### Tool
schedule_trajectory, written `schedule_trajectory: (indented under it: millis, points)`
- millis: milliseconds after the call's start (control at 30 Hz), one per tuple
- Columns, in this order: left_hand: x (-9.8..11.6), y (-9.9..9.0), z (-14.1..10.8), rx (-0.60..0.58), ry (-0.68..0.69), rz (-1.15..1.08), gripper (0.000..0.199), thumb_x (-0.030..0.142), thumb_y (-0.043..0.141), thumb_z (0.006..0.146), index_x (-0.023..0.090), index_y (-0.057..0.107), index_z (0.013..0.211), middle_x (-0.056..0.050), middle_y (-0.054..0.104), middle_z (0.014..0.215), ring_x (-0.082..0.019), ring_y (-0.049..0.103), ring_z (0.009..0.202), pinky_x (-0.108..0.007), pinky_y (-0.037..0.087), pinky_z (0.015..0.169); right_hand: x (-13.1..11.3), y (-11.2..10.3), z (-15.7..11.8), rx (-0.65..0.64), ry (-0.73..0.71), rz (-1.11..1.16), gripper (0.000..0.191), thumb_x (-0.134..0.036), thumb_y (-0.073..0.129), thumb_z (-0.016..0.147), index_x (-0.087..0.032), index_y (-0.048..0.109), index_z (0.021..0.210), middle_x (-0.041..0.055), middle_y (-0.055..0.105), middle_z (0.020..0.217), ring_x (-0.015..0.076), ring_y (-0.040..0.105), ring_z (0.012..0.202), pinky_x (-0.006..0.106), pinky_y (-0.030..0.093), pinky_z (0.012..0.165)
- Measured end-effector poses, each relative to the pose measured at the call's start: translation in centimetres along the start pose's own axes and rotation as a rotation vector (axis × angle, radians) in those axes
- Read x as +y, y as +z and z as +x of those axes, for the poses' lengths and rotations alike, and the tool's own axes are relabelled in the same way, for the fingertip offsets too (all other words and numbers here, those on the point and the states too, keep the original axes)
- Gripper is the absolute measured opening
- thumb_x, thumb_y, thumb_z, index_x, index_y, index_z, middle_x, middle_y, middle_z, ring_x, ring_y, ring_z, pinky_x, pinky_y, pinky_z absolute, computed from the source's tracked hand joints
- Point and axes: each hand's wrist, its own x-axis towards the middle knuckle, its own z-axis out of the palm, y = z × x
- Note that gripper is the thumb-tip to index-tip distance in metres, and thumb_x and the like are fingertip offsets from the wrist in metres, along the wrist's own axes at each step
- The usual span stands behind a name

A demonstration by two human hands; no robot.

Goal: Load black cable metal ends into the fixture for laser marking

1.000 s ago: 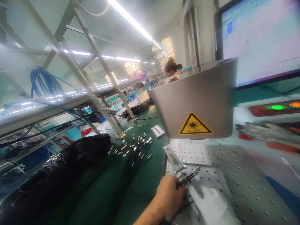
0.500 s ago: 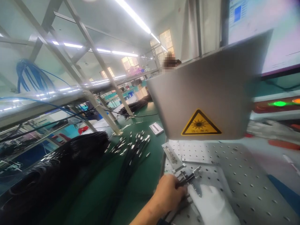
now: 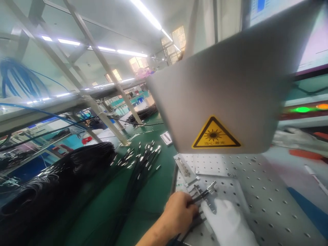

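Observation:
My bare left hand (image 3: 179,210) is closed around thin black cables (image 3: 196,200) at the metal fixture. Their silvery connector ends (image 3: 211,186) point up and right, past my fingers. Close by on the right is my right hand (image 3: 230,222) in a white glove, its thumb against the fixture and its other fingers curled. What it grips, if anything, is hidden. The small metal fixture (image 3: 186,171) is on a perforated metal plate (image 3: 263,201), partly covered by both hands.
A grey shield with a yellow laser warning sign (image 3: 214,135) stands beyond the hands. Left on the green table (image 3: 156,191) are loose cables with metal ends (image 3: 146,157) and a large black cable bundle (image 3: 84,160). A glove (image 3: 299,136) lies at the right, below lit buttons.
The whole view has shifted slightly, with most of the scene farther left. Both hands keep nearly the same pose at the fixture, and the cables remain in my left hand.

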Motion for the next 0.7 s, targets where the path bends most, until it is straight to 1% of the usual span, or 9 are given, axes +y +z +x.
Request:
schedule_trajectory:
  millis: [100,200,267,333,433,533,567,633,700]
  points:
    - [0.4,0.2,0.0,-0.004,-0.026,0.012,0.028,0.024,0.053,0.075,0.02,0.034,0.054,0.004,0.03,0.059,-0.012,0.031,0.06,-0.029,0.019,0.056,0.8,1.8,-0.3,-0.102,-0.032,0.053,0.018,-0.013,0.059,0.08,-0.026,0.07,0.081,0.0052,0.06,0.075,0.0165,0.056,0.062,0.024,0.039,0.055]
    - [0.8,0.3,0.0,0.022,-0.002,0.009,0.031,0.021,0.054,0.076,0.02,0.033,0.054,0.005,0.027,0.058,-0.011,0.029,0.06,-0.029,0.019,0.057,1.6,3.6,-0.6,-0.19,-0.18,0.091,0.028,-0.014,0.061,0.077,-0.028,0.071,0.099,0.0066,0.06,0.081,0.0211,0.059,0.075,0.026,0.037,0.056]
    - [0.8,0.3,-0.2,0.043,0.012,0.003,0.032,0.02,0.055,0.076,0.019,0.032,0.053,0.005,0.027,0.056,-0.011,0.029,0.059,-0.029,0.019,0.057,1.9,4.3,-0.6,-0.211,-0.208,0.087,0.031,-0.02,0.063,0.078,-0.03,0.07,0.106,0.0076,0.061,0.084,0.0247,0.06,0.079,0.029,0.037,0.058]
    - [0.8,0.1,-0.4,0.028,0.028,-0.005,0.032,0.02,0.055,0.076,0.02,0.033,0.052,0.006,0.028,0.054,-0.011,0.03,0.058,-0.028,0.021,0.056,2.0,4.3,-0.4,-0.228,-0.2,0.068,0.036,-0.021,0.068,0.074,-0.033,0.07,0.107,0.0065,0.061,0.083,0.0263,0.061,0.078,0.029,0.037,0.057]
    - [0.6,-0.6,-0.9,0.002,0.034,-0.021,0.025,0.022,0.057,0.073,0.02,0.04,0.055,0.006,0.035,0.054,-0.011,0.035,0.057,-0.026,0.024,0.055,1.6,3.5,0.0,-0.172,-0.173,0.029,0.036,-0.01,0.063,0.076,-0.033,0.072,0.102,0.0049,0.063,0.08,0.0234,0.062,0.076,0.027,0.038,0.057]
    - [0.3,-1.7,-1.3,0.152,0.11,-0.089,0.007,0.023,0.058,0.071,0.019,0.052,0.07,0.003,0.052,0.069,-0.013,0.046,0.068,-0.024,0.031,0.061,1.0,2.6,0.2,-0.07,-0.121,0.035,0.032,-0.008,0.054,0.083,-0.031,0.073,0.093,0.0047,0.064,0.078,0.0211,0.063,0.076,0.025,0.042,0.059]
    - [0.1,-2.0,-1.4,0.189,0.147,-0.132,0.006,0.024,0.057,0.073,0.019,0.054,0.074,0.002,0.055,0.072,-0.013,0.048,0.07,-0.024,0.033,0.063,0.8,2.4,0.2,-0.048,-0.112,0.039,0.032,-0.008,0.055,0.083,-0.032,0.073,0.093,0.0046,0.065,0.078,0.0217,0.064,0.076,0.025,0.044,0.06]
    - [-0.2,-2.7,-1.6,0.173,0.187,-0.215,0.013,0.03,0.052,0.079,0.019,0.054,0.072,0.002,0.055,0.067,-0.013,0.047,0.065,-0.024,0.034,0.062,0.3,2.4,0.3,-0.013,-0.07,0.033,0.031,-0.009,0.056,0.083,-0.032,0.074,0.094,0.0048,0.066,0.081,0.0227,0.065,0.076,0.027,0.047,0.06]
    - [-0.6,-3.0,-1.7,0.147,0.161,-0.231,0.022,0.035,0.05,0.081,0.02,0.049,0.065,0.004,0.048,0.058,-0.011,0.042,0.057,-0.025,0.03,0.057,-0.2,2.8,0.4,0.028,0.05,0.017,0.024,-0.016,0.053,0.089,-0.027,0.075,0.087,0.0068,0.067,0.08,0.022,0.066,0.072,0.028,0.05,0.061]
